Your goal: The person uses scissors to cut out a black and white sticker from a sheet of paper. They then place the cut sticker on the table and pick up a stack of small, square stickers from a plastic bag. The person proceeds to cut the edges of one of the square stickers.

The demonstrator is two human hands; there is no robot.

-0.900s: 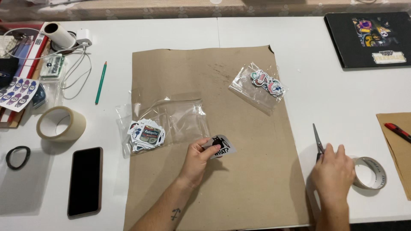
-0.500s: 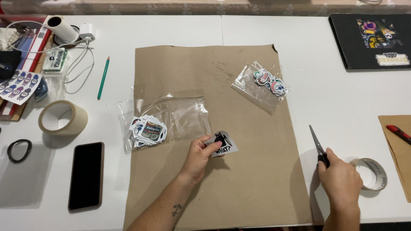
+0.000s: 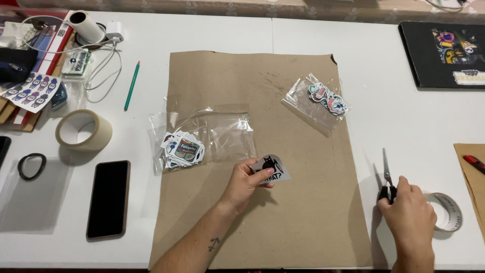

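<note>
Left hand (image 3: 245,184) pinching a black-and-white sticker (image 3: 271,170) over brown kraft paper (image 3: 303,222), right hand (image 3: 409,217) — fingers closed on scissors (image 3: 386,177) — beside a clear tape roll (image 3: 448,212).

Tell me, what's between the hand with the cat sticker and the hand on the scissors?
Only bare brown kraft paper and a strip of white table lie between the left hand, holding the cat sticker, and the right hand on the scissors, in the head view.

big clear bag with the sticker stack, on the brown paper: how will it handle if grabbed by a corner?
The clear bag looks thin and wrinkled, so probably floppy. Its sticker stack sits bunched at one end, so it would likely sag there and could slide. The glossy film may be slippery.
</note>
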